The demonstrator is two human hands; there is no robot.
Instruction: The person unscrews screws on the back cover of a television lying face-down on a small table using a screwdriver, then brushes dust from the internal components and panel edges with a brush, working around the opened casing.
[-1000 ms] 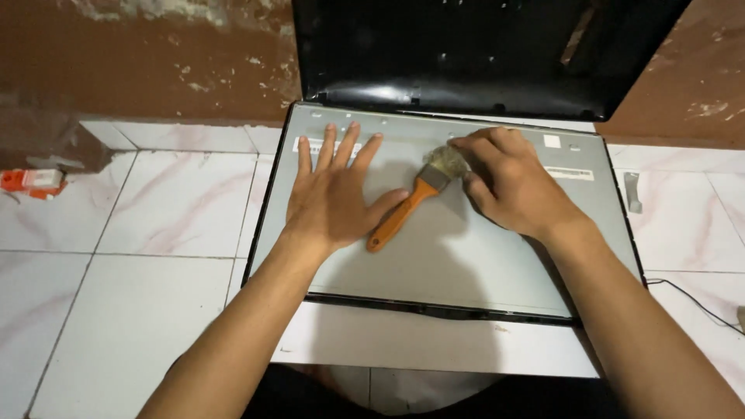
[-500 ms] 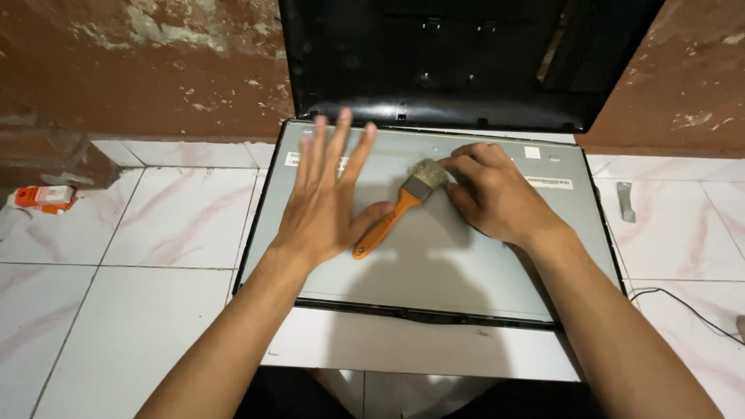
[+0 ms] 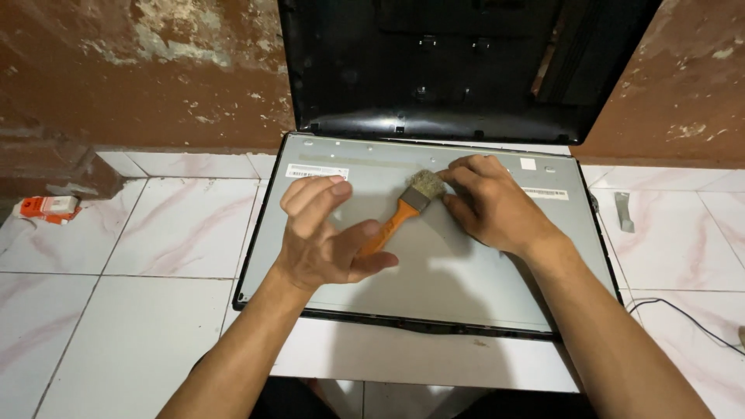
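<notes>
A paint brush (image 3: 403,209) with an orange handle and pale bristles lies slantwise on a grey flat display panel (image 3: 466,287). My right hand (image 3: 493,206) rests on the panel with its fingertips pinching the brush at the metal band by the bristles. My left hand (image 3: 322,240) is raised just above the panel with loosely bent, spread fingers. Its thumb sits over the end of the handle and hides it, and I see no grip there. White labels are stuck along the panel's far edge.
A black plastic back cover (image 3: 466,70) leans upright against the brown wall behind the panel. The panel lies on a white board (image 3: 403,357) on marble-patterned floor tiles. An orange and white object (image 3: 48,207) lies far left, a small grey piece (image 3: 625,211) and a black cable (image 3: 683,314) at right.
My left hand has lifted off the panel, where it lay flat, and curled its fingers. The brush and my right hand have shifted slightly toward the panel's far edge.
</notes>
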